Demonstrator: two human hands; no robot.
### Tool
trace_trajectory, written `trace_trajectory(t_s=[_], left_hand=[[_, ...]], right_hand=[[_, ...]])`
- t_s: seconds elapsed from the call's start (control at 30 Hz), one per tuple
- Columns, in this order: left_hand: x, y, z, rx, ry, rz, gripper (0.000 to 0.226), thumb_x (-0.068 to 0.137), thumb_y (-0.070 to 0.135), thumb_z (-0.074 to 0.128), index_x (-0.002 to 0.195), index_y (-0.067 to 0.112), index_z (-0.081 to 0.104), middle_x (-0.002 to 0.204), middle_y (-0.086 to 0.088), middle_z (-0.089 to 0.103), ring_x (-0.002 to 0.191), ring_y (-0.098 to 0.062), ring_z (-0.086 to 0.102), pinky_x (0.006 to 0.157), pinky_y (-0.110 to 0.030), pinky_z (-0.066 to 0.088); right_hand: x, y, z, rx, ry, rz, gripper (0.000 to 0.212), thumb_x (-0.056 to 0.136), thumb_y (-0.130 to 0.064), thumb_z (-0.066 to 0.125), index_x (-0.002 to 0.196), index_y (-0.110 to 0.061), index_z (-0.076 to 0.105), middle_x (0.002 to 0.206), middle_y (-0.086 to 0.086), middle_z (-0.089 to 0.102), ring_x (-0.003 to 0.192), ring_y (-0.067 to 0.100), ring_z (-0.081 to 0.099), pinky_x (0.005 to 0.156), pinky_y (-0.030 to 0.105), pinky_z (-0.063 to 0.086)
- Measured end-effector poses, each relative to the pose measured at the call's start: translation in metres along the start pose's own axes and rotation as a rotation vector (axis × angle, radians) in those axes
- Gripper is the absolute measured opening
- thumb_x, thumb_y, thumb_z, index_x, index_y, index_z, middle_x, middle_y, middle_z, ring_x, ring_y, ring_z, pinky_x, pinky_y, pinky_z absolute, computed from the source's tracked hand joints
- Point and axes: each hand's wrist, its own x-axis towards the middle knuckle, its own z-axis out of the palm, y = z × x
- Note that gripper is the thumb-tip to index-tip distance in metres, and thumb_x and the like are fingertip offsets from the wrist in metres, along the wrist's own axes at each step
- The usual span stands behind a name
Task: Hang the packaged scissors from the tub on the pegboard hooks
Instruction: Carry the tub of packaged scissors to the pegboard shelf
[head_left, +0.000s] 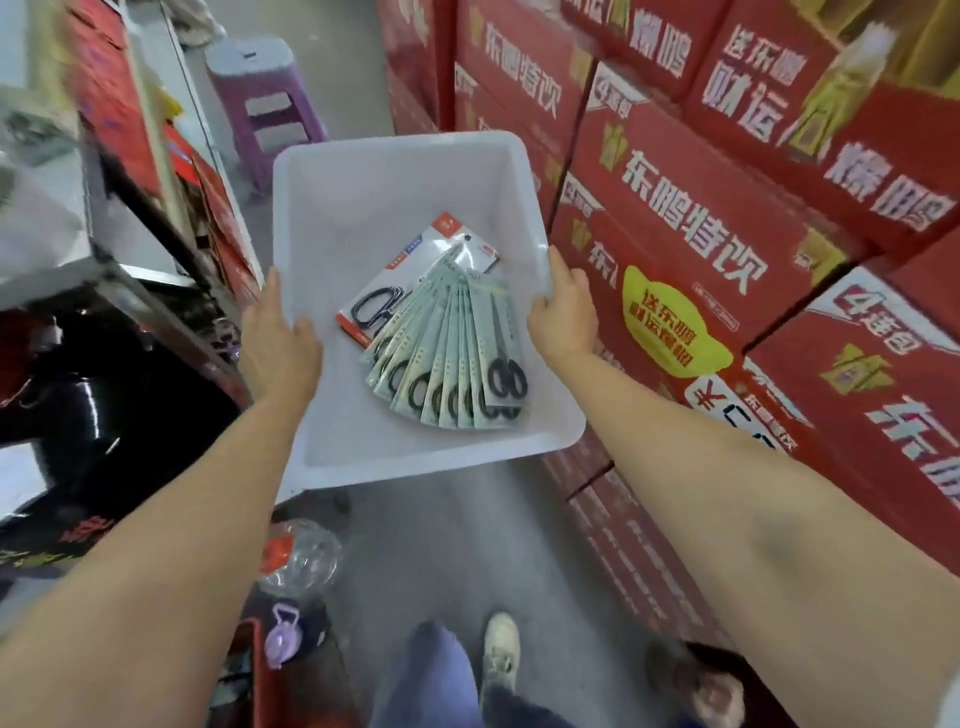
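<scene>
I carry a white plastic tub (363, 171) in front of me above the aisle floor. My left hand (278, 338) grips its left rim, thumb over the edge. My right hand (563, 312) grips the right rim. Inside lie several packaged scissors (457, 358) with black handles, fanned out on pale green cards, and one red-and-white carded pair (415, 270) beneath them. No pegboard or hooks are in sight.
Stacked red drink cartons (727, 208) wall the right side, close to the tub. Shelving with goods (130, 182) lines the left. A purple plastic stool (265, 98) stands ahead in the aisle. A clear bottle (301, 561) and purple-lidded bottle (283, 634) sit low left.
</scene>
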Motion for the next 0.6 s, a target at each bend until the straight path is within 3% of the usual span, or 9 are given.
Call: trace_trajectory(t_s=[0.27, 0.53, 0.6], left_hand=[[0.109, 0.001, 0.035, 0.006, 0.046, -0.106, 0.064, 0.092, 0.017, 0.049, 0.151, 0.030, 0.028, 0.127, -0.022, 0.048, 0.115, -0.041, 0.050, 0.095, -0.047, 0.041], [0.247, 0.011, 0.066, 0.043, 0.089, -0.177, 0.064, 0.091, 0.016, 0.047, 0.152, 0.027, 0.029, 0.141, -0.019, 0.044, 0.126, -0.037, 0.046, 0.102, -0.046, 0.038], [0.280, 0.018, 0.077, 0.028, 0.099, -0.183, 0.064, 0.090, 0.016, 0.048, 0.151, 0.028, 0.031, 0.138, -0.021, 0.046, 0.123, -0.039, 0.048, 0.101, -0.045, 0.039]], right_hand=[[0.127, -0.045, 0.063, 0.022, -0.069, -0.099, 0.064, 0.091, -0.005, 0.046, 0.150, -0.022, 0.028, 0.131, 0.012, 0.046, 0.100, 0.035, 0.059, 0.084, 0.044, 0.051], [0.262, -0.109, 0.114, 0.009, -0.092, -0.142, 0.062, 0.094, -0.005, 0.045, 0.150, -0.024, 0.027, 0.138, 0.009, 0.045, 0.109, 0.028, 0.057, 0.080, 0.029, 0.040], [0.297, -0.123, 0.124, 0.005, -0.094, -0.143, 0.063, 0.093, -0.003, 0.045, 0.150, -0.024, 0.028, 0.138, 0.008, 0.045, 0.113, 0.028, 0.055, 0.083, 0.031, 0.041]])
